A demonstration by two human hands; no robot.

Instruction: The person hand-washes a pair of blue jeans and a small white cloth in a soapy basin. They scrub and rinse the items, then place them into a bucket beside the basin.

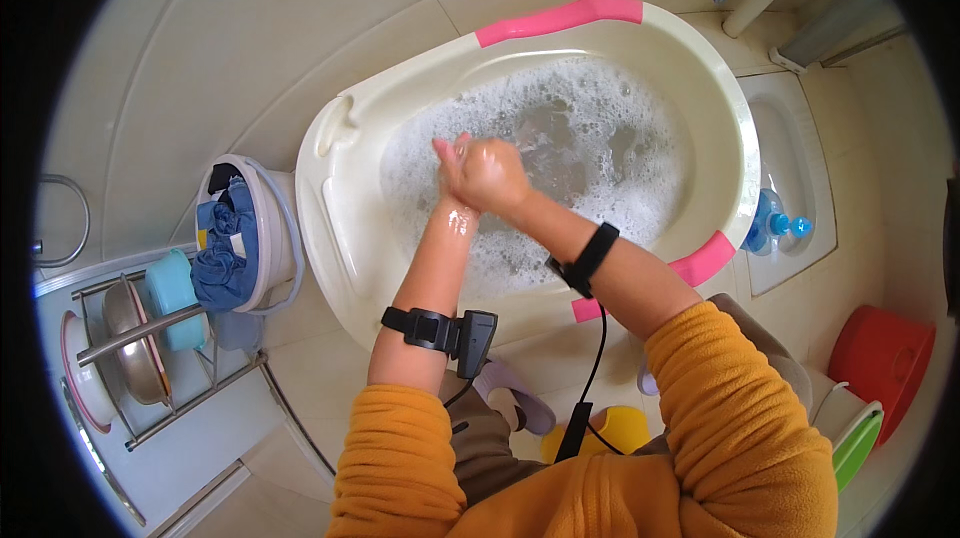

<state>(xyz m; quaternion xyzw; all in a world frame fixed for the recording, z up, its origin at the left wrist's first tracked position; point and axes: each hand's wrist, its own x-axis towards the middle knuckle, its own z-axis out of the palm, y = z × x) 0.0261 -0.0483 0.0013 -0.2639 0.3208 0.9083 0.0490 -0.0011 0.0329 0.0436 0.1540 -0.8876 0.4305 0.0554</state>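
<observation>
Both my hands are together over the left part of a cream plastic bathtub (720,58) with pink grip strips on its rim. My right hand (491,174) is curled into a fist against the palm of my left hand (452,163), whose fingertips show behind it. Whether anything lies between the hands is hidden. The skin is wet and shiny. Beneath them, soapy water (555,155) with white foam fills the tub's bottom; the water is cloudy, and nothing under it can be made out.
Left of the tub stands a white bucket (279,238) holding blue denim clothes (225,245). A metal rack (142,332) with basins is at lower left. On the right are a squat toilet (817,185), blue-capped plastic bottles (765,223) and a red bucket (877,365). A yellow object (619,429) is near my feet.
</observation>
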